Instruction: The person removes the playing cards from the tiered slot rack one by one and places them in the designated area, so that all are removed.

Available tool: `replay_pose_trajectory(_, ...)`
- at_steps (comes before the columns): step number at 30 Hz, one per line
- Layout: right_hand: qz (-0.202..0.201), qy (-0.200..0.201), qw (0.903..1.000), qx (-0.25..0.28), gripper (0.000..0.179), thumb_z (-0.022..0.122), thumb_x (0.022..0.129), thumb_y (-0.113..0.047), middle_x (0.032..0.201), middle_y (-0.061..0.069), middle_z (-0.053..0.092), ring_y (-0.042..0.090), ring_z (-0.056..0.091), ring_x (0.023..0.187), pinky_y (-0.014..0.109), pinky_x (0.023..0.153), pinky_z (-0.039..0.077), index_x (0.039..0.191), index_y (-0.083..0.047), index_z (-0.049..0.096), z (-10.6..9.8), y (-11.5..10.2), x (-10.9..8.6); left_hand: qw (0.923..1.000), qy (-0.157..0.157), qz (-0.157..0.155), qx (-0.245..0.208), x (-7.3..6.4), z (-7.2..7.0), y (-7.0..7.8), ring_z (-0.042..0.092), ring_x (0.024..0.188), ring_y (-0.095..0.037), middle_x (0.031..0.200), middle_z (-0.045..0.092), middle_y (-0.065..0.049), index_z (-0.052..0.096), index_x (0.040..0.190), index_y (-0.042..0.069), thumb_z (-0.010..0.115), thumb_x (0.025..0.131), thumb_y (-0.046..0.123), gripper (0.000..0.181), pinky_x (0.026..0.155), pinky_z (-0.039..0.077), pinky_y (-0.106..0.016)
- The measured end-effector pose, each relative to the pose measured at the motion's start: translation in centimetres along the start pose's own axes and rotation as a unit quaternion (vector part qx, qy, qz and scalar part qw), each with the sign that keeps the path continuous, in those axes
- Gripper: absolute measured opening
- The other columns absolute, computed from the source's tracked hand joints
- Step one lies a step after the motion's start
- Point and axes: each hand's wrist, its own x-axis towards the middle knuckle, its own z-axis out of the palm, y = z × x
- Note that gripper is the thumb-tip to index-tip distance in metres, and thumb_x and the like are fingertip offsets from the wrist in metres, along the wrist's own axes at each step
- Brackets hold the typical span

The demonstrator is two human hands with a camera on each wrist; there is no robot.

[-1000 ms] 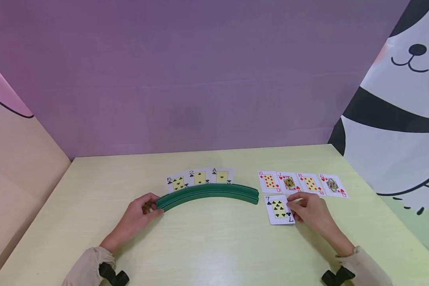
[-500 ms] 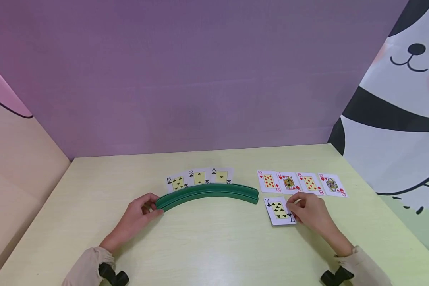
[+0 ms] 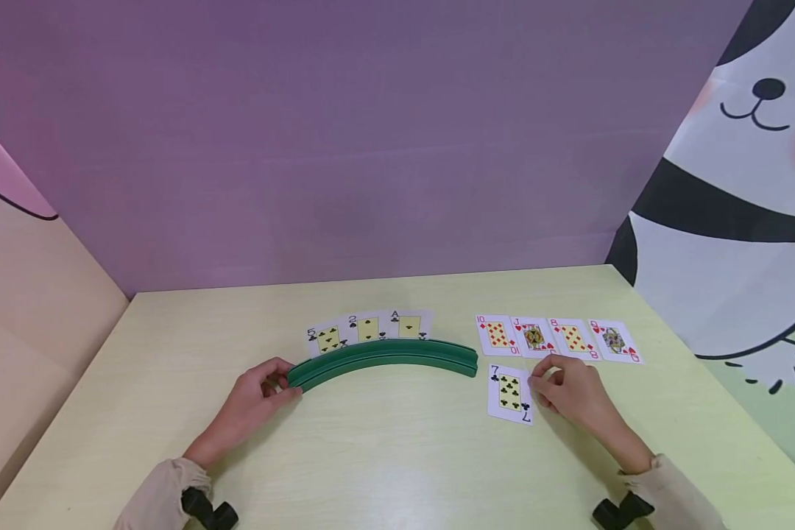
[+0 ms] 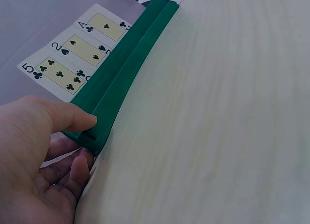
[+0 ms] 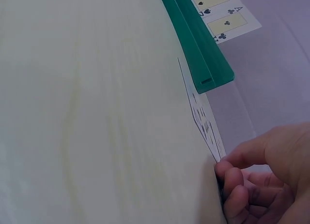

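In the head view my left hand (image 3: pixel 258 390) grips the left end of a curved green card holder (image 3: pixel 384 355). The left wrist view shows the thumb lying on the holder (image 4: pixel 128 64) with the other fingers under its end. Three playing cards rise from the holder's slot: a five of clubs (image 3: pixel 327 340), a two of spades (image 3: pixel 367 328) and an ace of clubs (image 3: pixel 411 324). To the right, my right hand (image 3: pixel 573 390) pinches the right edge of a seven of clubs (image 3: pixel 510 394), face up. The right wrist view shows this card (image 5: pixel 201 112) very obliquely.
Behind the right hand, several cards overlap in a row: a ten of diamonds (image 3: pixel 497 336), a jack of hearts (image 3: pixel 534 336), an eight of diamonds (image 3: pixel 574 338) and a queen of hearts (image 3: pixel 614 341). A purple backdrop (image 3: pixel 371 147) stands behind the table (image 3: pixel 371 471).
The seven of clubs has turned clockwise, its lower right corner swinging left and toward the front. My left hand and the holder have stayed in place.
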Motion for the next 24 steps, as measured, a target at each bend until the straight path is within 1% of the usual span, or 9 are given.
replay_pose_trajectory(5,0.005,-0.003,1.0,0.0,0.009,0.067,0.093,-0.013,0.057,-0.001,0.056,0.014,0.048,0.049,0.024,0.047,0.035,0.094,-0.004,0.064,0.0,0.0,0.0,1.0,0.0,0.0,0.0,0.0,0.0,0.1,0.052,0.074,-0.019,0.088,0.059,-0.006,0.064,0.109,0.005,0.074,0.088,0.009,0.024,0.067,0.044,-0.025)
replay_pose_trajectory(13,-0.005,-0.005,1.0,0.001,0.008,0.067,0.092,-0.012,0.057,-0.001,0.056,0.014,0.048,0.048,0.025,0.046,0.036,0.093,-0.004,0.065,-0.2,-0.4,0.2,1.0,0.001,-0.004,-0.005,-0.2,0.1,0.2,0.052,0.073,-0.018,0.089,0.059,-0.006,0.064,0.11,0.005,0.074,0.088,0.01,0.025,0.066,0.044,-0.024)
replay_pose_trajectory(19,-0.04,0.031,0.9984,-0.026,0.005,0.067,0.091,-0.009,0.06,0.0,0.059,0.014,0.05,0.051,0.025,0.047,0.037,0.092,-0.004,0.066,-0.3,-1.4,1.0,0.9999,0.004,-0.008,-0.007,-0.2,0.0,0.2,0.051,0.074,-0.019,0.089,0.059,-0.006,0.064,0.109,0.006,0.075,0.088,0.009,0.024,0.066,0.043,-0.025)
replay_pose_trajectory(24,-0.066,0.062,0.9956,-0.024,0.003,0.07,0.089,-0.008,0.072,0.002,0.063,0.016,0.052,0.063,0.025,0.053,0.04,0.09,-0.006,0.067,-0.2,-3.1,1.2,0.9999,0.002,-0.007,-0.007,-0.1,0.1,0.1,0.051,0.073,-0.019,0.089,0.059,-0.006,0.064,0.11,0.006,0.075,0.087,0.009,0.025,0.066,0.043,-0.025)
